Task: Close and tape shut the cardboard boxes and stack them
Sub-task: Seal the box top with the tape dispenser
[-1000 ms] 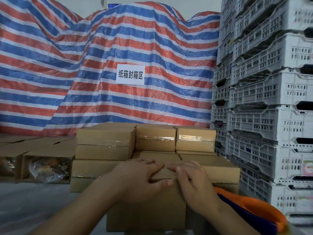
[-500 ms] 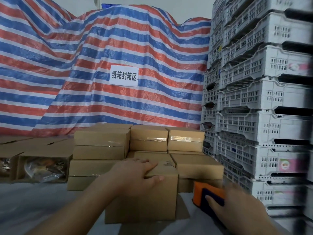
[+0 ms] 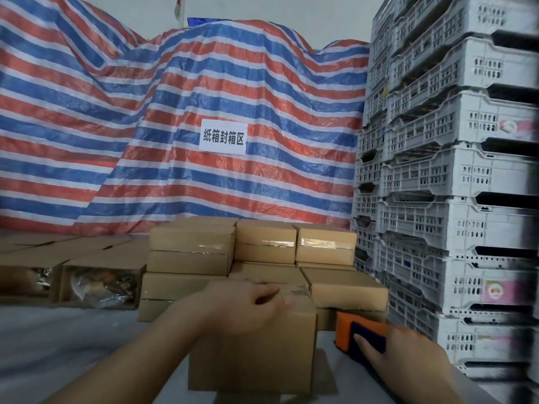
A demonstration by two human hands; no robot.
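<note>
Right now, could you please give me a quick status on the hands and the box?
Left hand pressing front box flaps down. Right hand gripping orange tape dispenser, beside the box. No tape on it yet. Nothing blocking.

Soft, even light with a cool cast fills the scene, flat enough that the cardboard box [image 3: 252, 345] under the left hand [image 3: 248, 309] throws only a faint shadow onto the grey bench [image 3: 73, 345] at its base. Thin strips of glare sit on the tape of the stacked boxes [image 3: 294, 246] toward the bench's far edge. Wide-angle bending bows the white crates [image 3: 455, 176], which smear and darken at the right border, and the right hand [image 3: 408, 354] is slightly blurred
</note>
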